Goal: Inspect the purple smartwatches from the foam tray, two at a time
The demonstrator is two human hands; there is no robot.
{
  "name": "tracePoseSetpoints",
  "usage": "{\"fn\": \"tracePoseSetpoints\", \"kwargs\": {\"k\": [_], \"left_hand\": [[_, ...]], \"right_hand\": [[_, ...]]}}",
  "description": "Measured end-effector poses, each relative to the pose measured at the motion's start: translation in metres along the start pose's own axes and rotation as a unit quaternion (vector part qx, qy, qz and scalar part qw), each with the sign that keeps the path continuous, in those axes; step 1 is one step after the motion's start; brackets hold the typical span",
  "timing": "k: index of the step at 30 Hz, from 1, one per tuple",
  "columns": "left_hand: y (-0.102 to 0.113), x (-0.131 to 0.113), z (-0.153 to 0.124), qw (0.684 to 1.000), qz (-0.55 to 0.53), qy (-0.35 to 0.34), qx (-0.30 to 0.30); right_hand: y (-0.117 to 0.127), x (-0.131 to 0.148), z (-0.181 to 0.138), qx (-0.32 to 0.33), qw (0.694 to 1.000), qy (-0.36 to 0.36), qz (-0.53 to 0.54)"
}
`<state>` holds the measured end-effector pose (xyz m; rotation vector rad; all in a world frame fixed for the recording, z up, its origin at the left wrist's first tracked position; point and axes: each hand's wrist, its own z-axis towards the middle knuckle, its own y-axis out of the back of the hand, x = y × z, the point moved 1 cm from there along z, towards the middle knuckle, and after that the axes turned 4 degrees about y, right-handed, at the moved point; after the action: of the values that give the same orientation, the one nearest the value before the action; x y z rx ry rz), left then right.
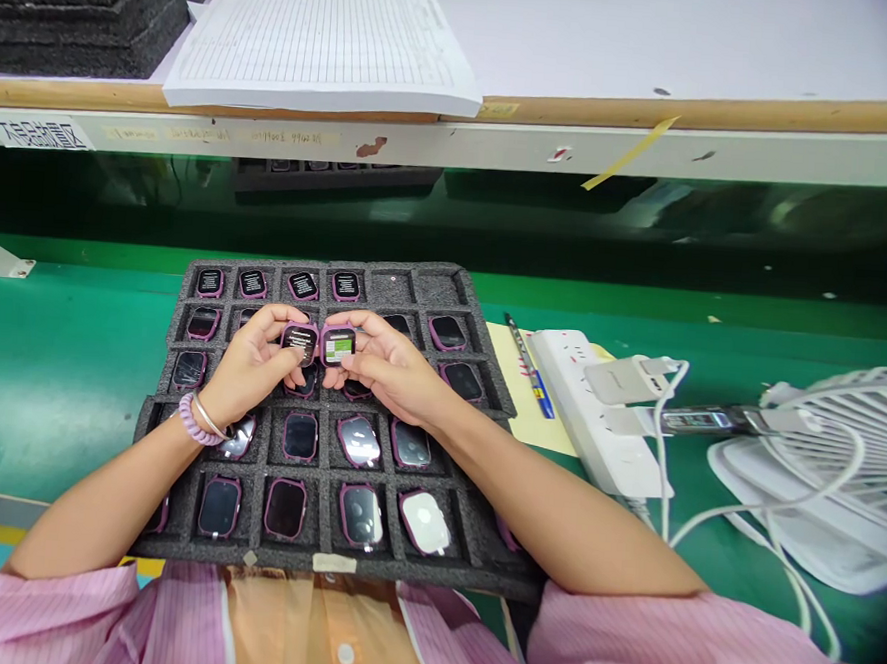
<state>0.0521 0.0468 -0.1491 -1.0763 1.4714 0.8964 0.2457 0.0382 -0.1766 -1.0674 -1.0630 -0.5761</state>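
Note:
My left hand [262,354] grips a purple-framed smartwatch [300,340] whose lit screen shows lines of white text. Right beside it, my right hand [382,361] holds a second smartwatch [338,346] with a green and white picture on its screen. Both thumbs lie at the lower edges of the screens. The two watches are side by side above a dark grey foam tray [259,458], which has rows of square pockets. Several similar watches sit in it, most with dark screens; those in the far row [253,282] show text. My forearms and hands hide some pockets.
Right of the tray lie a yellow paper [512,376], a blue pen [535,383] and a white power strip [595,421] with chargers and cables. A white fan [848,467] stands farther right. On the shelf above are a stack of forms [326,39] and black foam [94,10].

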Motion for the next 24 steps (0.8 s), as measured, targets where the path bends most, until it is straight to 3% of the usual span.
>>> {"fn": "tracePoseSetpoints", "kwargs": {"k": [16,24], "left_hand": [[-0.0002,-0.0019,-0.0004,0.999,-0.032,-0.001,0.015],[-0.0031,-0.0032,-0.0029,0.997,-0.059,0.041,0.023]], "right_hand": [[0.0009,-0.0008,-0.0007,0.0,1.0,0.014,-0.022],[0.0018,-0.0036,0.0016,-0.067,0.997,-0.034,0.004]]}}
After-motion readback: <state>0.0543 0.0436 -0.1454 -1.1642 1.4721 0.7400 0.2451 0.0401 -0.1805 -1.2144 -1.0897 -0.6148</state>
